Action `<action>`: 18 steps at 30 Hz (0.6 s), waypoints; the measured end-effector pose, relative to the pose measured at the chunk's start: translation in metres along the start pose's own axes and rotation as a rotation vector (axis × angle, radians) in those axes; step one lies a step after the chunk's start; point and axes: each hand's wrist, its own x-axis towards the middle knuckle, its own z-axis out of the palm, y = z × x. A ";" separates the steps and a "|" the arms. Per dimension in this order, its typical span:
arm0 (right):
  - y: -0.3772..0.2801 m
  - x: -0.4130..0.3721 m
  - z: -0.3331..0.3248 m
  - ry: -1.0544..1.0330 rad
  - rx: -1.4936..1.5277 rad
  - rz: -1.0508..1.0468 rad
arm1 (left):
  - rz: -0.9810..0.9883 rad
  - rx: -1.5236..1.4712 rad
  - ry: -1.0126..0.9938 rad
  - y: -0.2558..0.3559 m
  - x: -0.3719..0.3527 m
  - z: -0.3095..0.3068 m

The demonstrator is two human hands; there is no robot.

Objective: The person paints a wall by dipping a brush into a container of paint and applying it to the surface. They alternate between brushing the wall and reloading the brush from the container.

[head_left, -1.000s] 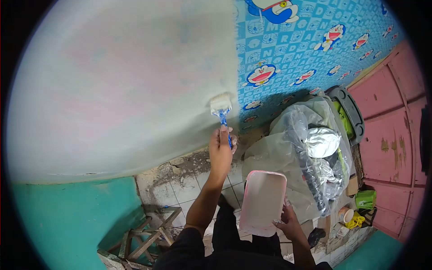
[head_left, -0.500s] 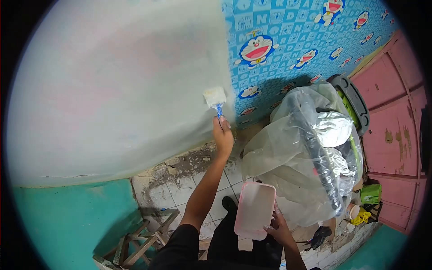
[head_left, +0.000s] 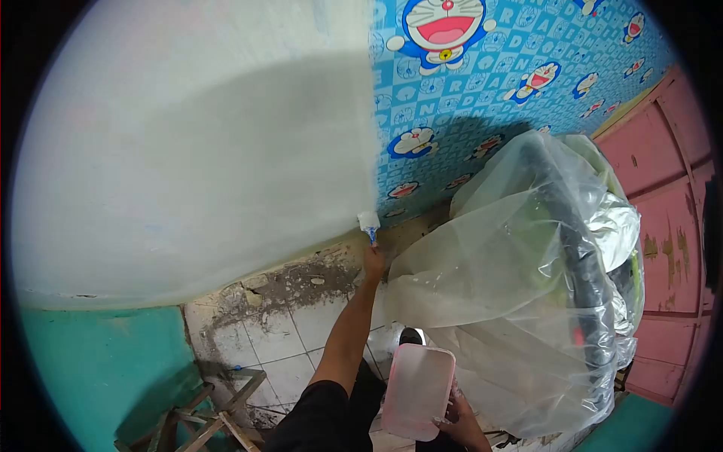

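Observation:
My left hand [head_left: 373,262] is closed round the blue handle of a paintbrush [head_left: 368,221]. The broad, pale bristles rest at the foot of the whitish painted wall [head_left: 226,173], close to where the blue cartoon wallpaper [head_left: 422,113] begins. Lower down, my right hand [head_left: 456,423] grips the right side of a pink-rimmed plastic tub [head_left: 419,392], fingers at its edge. Whitish liquid appears inside the tub, which is held over my legs and the floor.
A large bundle under clear plastic sheeting [head_left: 497,279] stands close on the right. Behind it is a pink panelled door [head_left: 663,233]. A wooden trestle [head_left: 203,422] stands lower left by the green wall [head_left: 105,361]. Crumbled plaster [head_left: 279,290] lies on white floor tiles [head_left: 316,324].
The brush in my left hand has moved down the wall to near its base. The view has shifted, and the tub now appears lower, still in my right hand.

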 end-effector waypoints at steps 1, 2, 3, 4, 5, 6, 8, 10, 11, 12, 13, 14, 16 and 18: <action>-0.006 -0.001 0.003 0.005 0.019 0.049 | -0.031 -0.046 -0.011 -0.006 -0.002 0.003; 0.007 0.001 -0.001 0.005 -0.010 -0.001 | -0.060 -0.091 -0.021 -0.011 -0.003 0.003; 0.028 0.005 -0.008 0.000 -0.037 -0.053 | -0.226 -0.183 -0.100 -0.006 -0.005 -0.005; 0.039 0.007 -0.012 -0.007 -0.067 -0.107 | -0.391 -0.276 -0.174 0.010 -0.007 -0.019; 0.032 0.006 -0.008 -0.012 -0.031 -0.094 | -0.553 -0.371 -0.249 0.024 -0.006 -0.030; 0.017 0.003 -0.003 -0.016 0.006 -0.080 | -0.509 -0.386 -0.266 0.032 -0.003 -0.039; 0.007 0.000 0.002 -0.029 0.062 -0.068 | -0.422 -0.414 -0.300 0.046 0.006 -0.055; 0.005 -0.004 0.002 -0.048 0.102 -0.071 | -0.437 -0.683 -0.228 0.075 0.014 -0.066; 0.002 -0.007 0.003 -0.049 0.100 -0.057 | -0.442 -0.818 -0.187 0.091 0.013 -0.072; -0.002 -0.008 0.003 -0.050 0.097 -0.044 | -0.404 -0.828 -0.162 0.117 0.004 -0.082; -0.005 -0.010 0.003 -0.051 0.094 -0.031 | -0.366 -0.838 -0.137 0.153 -0.010 -0.096; -0.004 -0.012 0.002 -0.063 0.089 -0.032 | -0.330 -0.848 -0.114 0.184 -0.023 -0.108; 0.000 -0.013 -0.002 -0.085 0.077 -0.036 | -0.169 -0.847 -0.110 0.221 -0.044 -0.124; -0.003 -0.017 -0.003 -0.092 0.077 -0.023 | -0.054 -0.805 -0.089 0.253 -0.064 -0.141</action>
